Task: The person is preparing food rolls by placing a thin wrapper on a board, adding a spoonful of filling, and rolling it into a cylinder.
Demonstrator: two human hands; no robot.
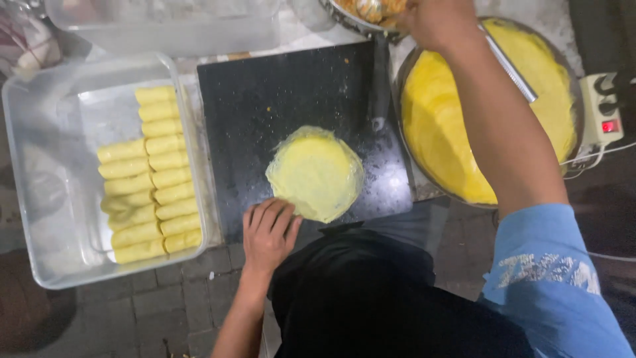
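The person's dark lap filled the bottom of the view, and just above it the left hand (267, 233) lay flat, fingers (268, 213) spread, pressing the near edge of a thin round yellow crepe (316, 174). The crepe sat spread on a black board (265, 99), toward the board's near right corner. The right hand (434, 20) reached far beyond the board to a metal bowl of filling (364, 13) at the top edge; whether its fingers pinched anything could not be told, as they were cut off by the frame.

It looked like the filling step: one hand steadying the crepe while the other fetched filling. A next move would likely call for carrying a portion back across the board without dripping and setting it on the crepe.

Left of the board stood a clear plastic tray (40, 199) holding rows of finished yellow rolls (149, 172). Right of the board sat a wide pan (424, 113) with a yellow sheet in it, its metal handle (510, 69) jutting under the right forearm, somewhat in that arm's way. A power strip (601, 109) lay beyond the pan.
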